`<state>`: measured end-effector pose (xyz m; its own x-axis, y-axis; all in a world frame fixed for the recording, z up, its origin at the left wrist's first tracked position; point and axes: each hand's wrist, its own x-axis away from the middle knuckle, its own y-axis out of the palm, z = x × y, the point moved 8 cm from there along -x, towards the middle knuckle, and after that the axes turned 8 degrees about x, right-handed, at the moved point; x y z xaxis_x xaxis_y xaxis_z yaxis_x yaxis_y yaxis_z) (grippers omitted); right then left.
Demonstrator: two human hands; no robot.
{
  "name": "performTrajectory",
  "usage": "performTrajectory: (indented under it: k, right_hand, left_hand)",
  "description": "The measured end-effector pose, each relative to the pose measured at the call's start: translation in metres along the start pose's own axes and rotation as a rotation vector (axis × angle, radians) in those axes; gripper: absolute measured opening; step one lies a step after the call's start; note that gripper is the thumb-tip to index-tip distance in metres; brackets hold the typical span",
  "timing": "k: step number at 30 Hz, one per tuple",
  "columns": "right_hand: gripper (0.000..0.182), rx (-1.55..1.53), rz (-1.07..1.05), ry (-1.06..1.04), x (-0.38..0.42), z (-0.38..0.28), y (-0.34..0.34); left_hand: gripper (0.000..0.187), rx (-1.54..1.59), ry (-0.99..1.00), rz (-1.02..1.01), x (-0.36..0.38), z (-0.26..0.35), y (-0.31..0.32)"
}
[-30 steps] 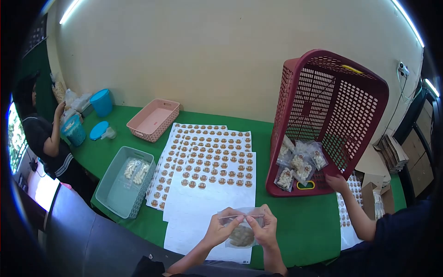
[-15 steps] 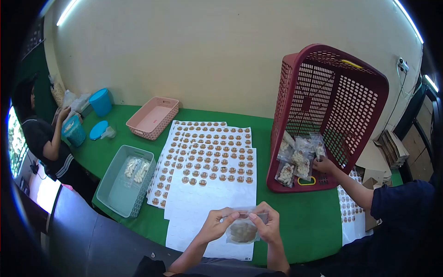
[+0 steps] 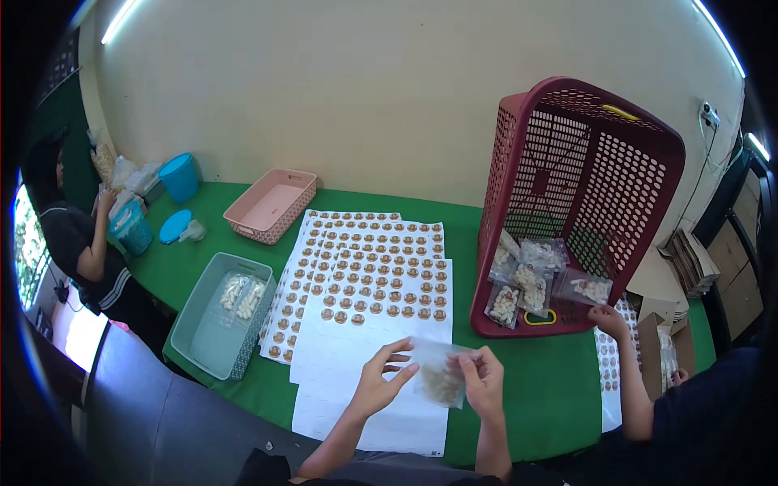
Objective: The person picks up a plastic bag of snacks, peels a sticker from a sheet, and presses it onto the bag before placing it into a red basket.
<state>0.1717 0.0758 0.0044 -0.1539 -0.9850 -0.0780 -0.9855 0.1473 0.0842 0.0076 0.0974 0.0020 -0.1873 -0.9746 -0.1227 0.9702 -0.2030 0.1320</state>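
Observation:
A clear plastic bag (image 3: 439,381) with pale pieces in its lower part hangs over the sticker sheets. My right hand (image 3: 485,385) pinches its right side between thumb and fingers. On the other side of the bag is my left hand (image 3: 382,379), its thumb and fingers apart, the fingertips close to the bag's upper left corner. Beneath both hands lie white sheets of round brown stickers (image 3: 373,283); the nearest part of the top sheet has no brown stickers on it.
A dark red basket (image 3: 496,186) lies on its side, holding several filled bags (image 3: 531,283). A co-worker's hand (image 3: 609,320) holds another bag there, beside a cardboard box (image 3: 685,344). Leftward are a green tray (image 3: 194,324) with bags, a pink tray (image 3: 267,206), and another person (image 3: 77,243).
My left hand has let go of the bag's top edge and opened. The bag now tilts in my right hand. The co-worker's hand has drawn a bag out toward the basket's right edge.

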Motion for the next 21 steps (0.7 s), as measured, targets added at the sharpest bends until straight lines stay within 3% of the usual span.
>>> performTrajectory:
  k: [1,2,3,5,7,8,9,10,12,14,16,18,19,21]
  right_hand:
    - [0.010,0.060,0.074,0.010,-0.003,0.001,-0.009]
    - [0.010,0.120,0.149,0.021,-0.003,0.002,-0.018]
    - [0.013,0.118,0.165,0.014,-0.003,0.001,-0.020]
    - [0.013,-0.008,0.089,0.048,0.001,0.003,-0.010]
    - [0.012,-0.265,-0.068,0.063,0.008,-0.010,0.019]
    - [0.012,-0.265,-0.068,0.070,0.010,-0.012,0.020]
    - [0.012,-0.214,-0.173,0.011,0.012,-0.019,0.028]
    - [0.013,-0.164,-0.276,-0.049,0.015,-0.024,0.035]
    - [0.019,-0.153,-0.160,-0.051,0.011,-0.019,0.022]
    - [0.028,0.532,0.187,-0.152,0.005,-0.025,-0.010]
    - [0.036,0.590,0.209,-0.197,0.003,-0.020,-0.012]
    - [0.037,0.397,-0.096,0.091,0.001,0.028,0.003]
    - [0.036,0.232,-0.081,0.034,0.002,0.038,0.010]
    - [0.031,0.298,-0.138,0.121,0.004,0.047,0.009]
  left_hand:
    - [0.057,-0.048,-0.086,-0.068,0.001,-0.010,0.001]
    - [0.057,-0.048,-0.089,-0.072,0.003,-0.008,0.002]
    - [0.059,-0.128,-0.089,-0.199,0.006,-0.004,0.013]
    - [0.064,-0.327,-0.021,-0.395,0.012,0.000,0.033]
    - [0.064,-0.189,-0.064,-0.364,0.013,-0.012,0.041]
    - [0.064,-0.053,-0.100,-0.332,0.012,-0.022,0.044]
    - [0.051,-0.002,-0.063,-0.237,0.011,-0.031,0.039]
    - [0.051,-0.003,-0.068,-0.239,0.011,-0.039,0.038]
    - [0.038,0.158,-0.148,-0.129,0.011,-0.052,0.028]
    - [0.031,0.240,-0.217,-0.104,0.013,-0.029,0.030]
    - [0.031,0.258,-0.165,-0.044,0.011,-0.022,0.021]
    - [0.028,0.311,-0.171,-0.008,0.011,-0.022,0.022]
    - [0.027,0.243,-0.147,-0.045,0.011,-0.023,0.023]
    - [0.025,0.173,-0.119,-0.085,0.011,-0.028,0.026]
